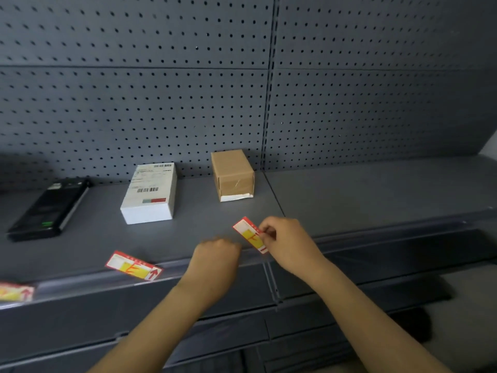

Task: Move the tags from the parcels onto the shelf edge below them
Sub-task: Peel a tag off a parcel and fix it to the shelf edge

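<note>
My right hand point(289, 240) pinches a red, white and yellow tag point(250, 234) just above the shelf's front edge point(349, 240), below the brown cardboard parcel point(232, 175). My left hand point(216, 254) is at the edge strip beside the tag, fingers curled down over it; what they touch is hidden. A second tag point(134, 265) sits in the edge strip below the white labelled parcel point(150, 193). A third tag point(14, 291) is in the strip at the far left, below the black parcel point(48, 208).
The grey shelf point(363, 192) is backed by a pegboard wall point(242, 90). A vertical divider seam runs at right of the brown parcel. A lower shelf edge point(269, 327) lies below my forearms.
</note>
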Demonstrator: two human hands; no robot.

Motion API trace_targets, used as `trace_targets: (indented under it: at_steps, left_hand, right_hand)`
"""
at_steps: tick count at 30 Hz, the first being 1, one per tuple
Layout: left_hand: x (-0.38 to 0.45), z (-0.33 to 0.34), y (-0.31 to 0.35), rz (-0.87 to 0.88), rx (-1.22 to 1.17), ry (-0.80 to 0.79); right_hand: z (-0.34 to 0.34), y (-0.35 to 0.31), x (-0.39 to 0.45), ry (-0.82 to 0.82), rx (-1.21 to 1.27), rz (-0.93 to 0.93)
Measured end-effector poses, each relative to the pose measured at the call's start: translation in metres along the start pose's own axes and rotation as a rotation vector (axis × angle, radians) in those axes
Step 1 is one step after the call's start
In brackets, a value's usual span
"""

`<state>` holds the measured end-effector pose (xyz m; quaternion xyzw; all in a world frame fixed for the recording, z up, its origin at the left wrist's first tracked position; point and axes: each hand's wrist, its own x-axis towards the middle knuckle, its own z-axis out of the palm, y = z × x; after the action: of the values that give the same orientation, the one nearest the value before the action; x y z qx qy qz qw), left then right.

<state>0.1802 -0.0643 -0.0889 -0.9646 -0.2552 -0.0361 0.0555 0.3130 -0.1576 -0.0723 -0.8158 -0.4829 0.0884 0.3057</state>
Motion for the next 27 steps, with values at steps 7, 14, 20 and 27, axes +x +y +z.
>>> trace_targets:
  at_steps: [7,14,20,27]
  left_hand:
    - [0.000,0.008,0.005,0.000,-0.021,0.060]
    - [0.002,0.012,0.002,0.009,-0.074,0.039]
    - [-0.002,0.009,0.000,0.009,-0.132,0.000]
    - [-0.008,0.004,-0.001,0.012,-0.165,0.013]
  right_hand:
    - [0.009,0.007,0.010,-0.029,0.024,-0.096]
    - [0.014,0.012,0.007,0.028,0.056,-0.200]
    - [0.022,0.018,0.005,0.018,-0.019,-0.225]
    - [0.031,0.021,0.003,0.066,-0.135,-0.301]
